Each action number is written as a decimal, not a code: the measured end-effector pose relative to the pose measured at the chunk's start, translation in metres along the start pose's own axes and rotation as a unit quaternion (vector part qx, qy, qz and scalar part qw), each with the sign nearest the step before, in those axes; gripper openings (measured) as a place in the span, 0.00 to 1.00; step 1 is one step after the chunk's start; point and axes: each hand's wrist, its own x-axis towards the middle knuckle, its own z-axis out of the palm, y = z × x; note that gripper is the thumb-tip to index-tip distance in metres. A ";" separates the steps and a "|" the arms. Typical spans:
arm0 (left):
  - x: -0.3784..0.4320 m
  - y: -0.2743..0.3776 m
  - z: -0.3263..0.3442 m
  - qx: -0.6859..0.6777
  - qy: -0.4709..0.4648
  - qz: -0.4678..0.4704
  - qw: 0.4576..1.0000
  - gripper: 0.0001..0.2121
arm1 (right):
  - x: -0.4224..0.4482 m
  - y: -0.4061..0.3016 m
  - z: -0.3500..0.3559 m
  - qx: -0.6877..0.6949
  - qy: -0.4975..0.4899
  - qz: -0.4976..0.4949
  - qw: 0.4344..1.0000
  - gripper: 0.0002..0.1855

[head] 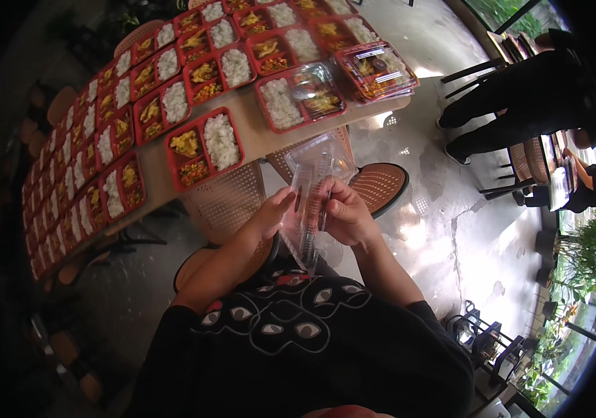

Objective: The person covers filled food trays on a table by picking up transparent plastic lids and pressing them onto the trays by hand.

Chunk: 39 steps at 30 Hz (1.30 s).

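Note:
Clear plastic tray lids [308,219] are held upright before my chest, tilted edge-on; how many there are is hard to tell. My left hand [273,213] grips their left side, and my right hand [349,213] pinches the right edge with thumb and fingers. Just beyond my hands, at the table's near edge, lies an uncovered red meal tray [205,149] with white rice, yellow food and diced vegetables in its compartments. To its right sits another red tray [302,96], with a shiny clear lid over part of it and rice at its left.
Rows of filled red trays [162,112] cover much of the long wooden table [158,166]. Lidded trays [376,70] are stacked at its right corner. Woven chairs [225,201] stand between me and the table. A person in black [517,94] stands at right; another person is beyond.

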 end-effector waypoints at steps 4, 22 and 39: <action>-0.006 0.002 0.001 -0.039 -0.027 -0.019 0.999 0.25 | 0.007 0.006 0.011 -0.009 -0.001 0.001 1.000 0.11; -0.013 0.019 0.024 -0.002 0.009 -0.044 0.999 0.28 | 0.011 0.011 0.018 -0.145 0.094 0.063 0.983 0.06; -0.049 0.080 0.096 0.289 0.020 0.248 0.924 0.21 | 0.006 0.010 0.004 -0.250 0.148 -0.057 0.955 0.04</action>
